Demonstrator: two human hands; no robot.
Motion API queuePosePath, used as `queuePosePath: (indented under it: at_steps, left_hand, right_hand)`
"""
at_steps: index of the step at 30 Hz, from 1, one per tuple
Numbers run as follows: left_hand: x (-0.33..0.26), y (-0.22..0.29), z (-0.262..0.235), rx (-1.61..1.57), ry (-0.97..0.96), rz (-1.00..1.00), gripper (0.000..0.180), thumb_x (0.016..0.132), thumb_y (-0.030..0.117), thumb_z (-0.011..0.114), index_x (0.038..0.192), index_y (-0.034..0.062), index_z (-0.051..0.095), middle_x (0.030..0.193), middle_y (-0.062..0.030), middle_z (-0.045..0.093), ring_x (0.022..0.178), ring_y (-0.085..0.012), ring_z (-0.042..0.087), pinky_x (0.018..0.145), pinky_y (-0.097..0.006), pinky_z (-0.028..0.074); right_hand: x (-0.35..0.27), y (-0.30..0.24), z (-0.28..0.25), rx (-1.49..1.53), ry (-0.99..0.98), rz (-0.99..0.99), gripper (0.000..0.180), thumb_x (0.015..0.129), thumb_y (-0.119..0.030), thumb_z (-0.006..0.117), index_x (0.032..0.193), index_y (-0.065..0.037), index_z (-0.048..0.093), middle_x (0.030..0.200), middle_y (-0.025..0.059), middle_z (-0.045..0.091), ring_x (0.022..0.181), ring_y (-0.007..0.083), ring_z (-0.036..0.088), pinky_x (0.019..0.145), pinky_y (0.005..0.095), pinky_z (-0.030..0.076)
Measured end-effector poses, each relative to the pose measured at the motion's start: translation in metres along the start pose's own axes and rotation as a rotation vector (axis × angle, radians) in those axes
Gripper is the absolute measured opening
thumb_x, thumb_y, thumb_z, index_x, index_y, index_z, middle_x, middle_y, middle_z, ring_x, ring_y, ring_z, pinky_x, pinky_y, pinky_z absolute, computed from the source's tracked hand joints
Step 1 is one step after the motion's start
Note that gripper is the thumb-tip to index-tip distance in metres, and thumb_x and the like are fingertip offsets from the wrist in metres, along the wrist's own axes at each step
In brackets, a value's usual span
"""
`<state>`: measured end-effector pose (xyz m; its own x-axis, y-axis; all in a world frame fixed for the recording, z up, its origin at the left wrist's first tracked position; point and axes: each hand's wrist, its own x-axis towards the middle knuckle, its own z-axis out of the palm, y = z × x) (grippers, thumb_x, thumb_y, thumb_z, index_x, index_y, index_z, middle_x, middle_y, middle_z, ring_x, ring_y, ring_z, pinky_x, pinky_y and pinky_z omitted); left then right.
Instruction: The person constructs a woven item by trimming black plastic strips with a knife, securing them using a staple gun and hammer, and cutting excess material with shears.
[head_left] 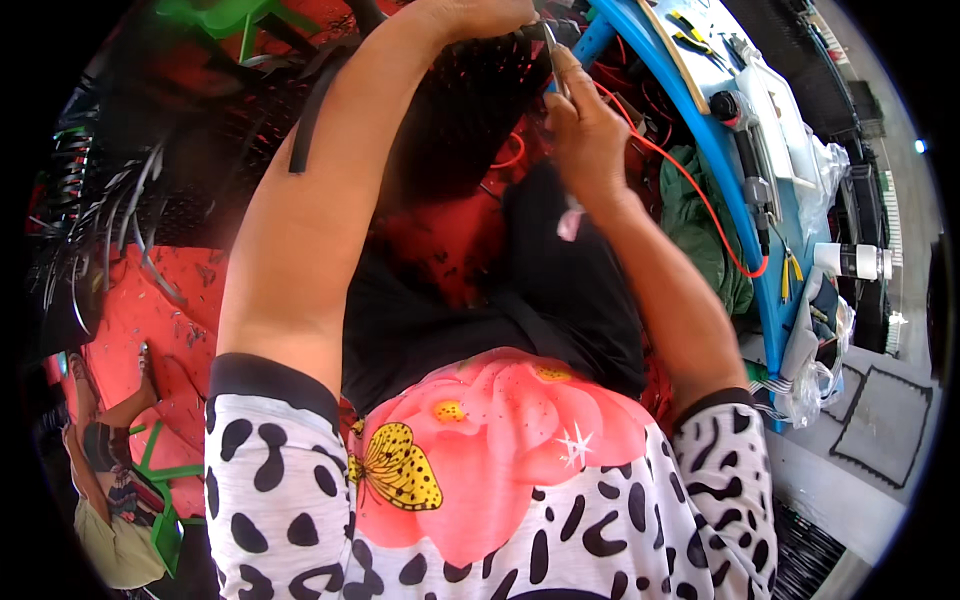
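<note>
Wire (690, 185), thin and red, ran loose from our right hand (585, 135), closed on a slim metal tool (553, 50); our left hand (480, 15), mostly cropped, grip untellable; work looked midway.

red wire (700, 195) | blue table rim (700, 130) | black-spotted white sleeve (270, 480)
</note>
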<state>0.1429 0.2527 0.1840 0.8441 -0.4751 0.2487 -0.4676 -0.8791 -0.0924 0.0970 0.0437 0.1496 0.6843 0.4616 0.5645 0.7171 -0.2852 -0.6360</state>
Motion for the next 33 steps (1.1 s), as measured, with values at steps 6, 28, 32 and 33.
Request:
queuePosePath:
  at_steps: [6, 28, 32, 33]
  left_hand:
    - [-0.015, -0.009, 0.004, -0.073, 0.032, -0.070, 0.023, 0.078, 0.020, 0.051, 0.078, 0.0043, 0.068, 0.075, -0.0217, 0.061, 0.076, -0.0357, 0.062, 0.071, -0.044, 0.048]
    - [-0.025, -0.003, -0.005, -0.038, 0.189, 0.165, 0.019, 0.078, 0.014, 0.050, 0.070, 0.0021, 0.062, 0.068, -0.0187, 0.056, 0.076, -0.0358, 0.057, 0.081, -0.045, 0.043]
    - [-0.030, -0.006, -0.006, -0.032, 0.156, 0.163, 0.017, 0.077, 0.014, 0.050, 0.066, 0.0038, 0.058, 0.064, -0.0175, 0.055, 0.074, -0.0354, 0.058, 0.076, -0.044, 0.043]
    - [-0.031, -0.005, -0.007, -0.070, 0.148, 0.153, 0.017, 0.077, 0.014, 0.050, 0.065, 0.0045, 0.057, 0.063, -0.0171, 0.055, 0.073, -0.0347, 0.058, 0.073, -0.043, 0.043]
  right_hand:
    - [-0.007, -0.019, 0.031, 0.400, 0.063, 0.242, 0.046, 0.088, -0.001, 0.050, 0.133, -0.010, 0.046, 0.065, 0.0079, 0.054, 0.046, 0.0105, 0.050, 0.045, 0.0266, 0.045]
    - [0.003, 0.023, -0.059, 0.953, -0.051, 0.519, 0.033, 0.093, -0.014, 0.045, 0.125, -0.007, 0.048, 0.067, 0.0018, 0.046, 0.041, 0.0070, 0.037, 0.035, 0.0209, 0.028]
    - [-0.043, 0.071, -0.105, 0.476, -0.078, 0.648, 0.037, 0.090, -0.009, 0.052, 0.127, -0.003, 0.048, 0.065, -0.0012, 0.047, 0.045, 0.0045, 0.040, 0.037, 0.0191, 0.029]
    - [-0.050, 0.082, -0.119, 0.376, -0.076, 0.658, 0.038, 0.090, -0.009, 0.053, 0.127, -0.004, 0.048, 0.065, -0.0023, 0.047, 0.046, 0.0037, 0.040, 0.038, 0.0188, 0.030]
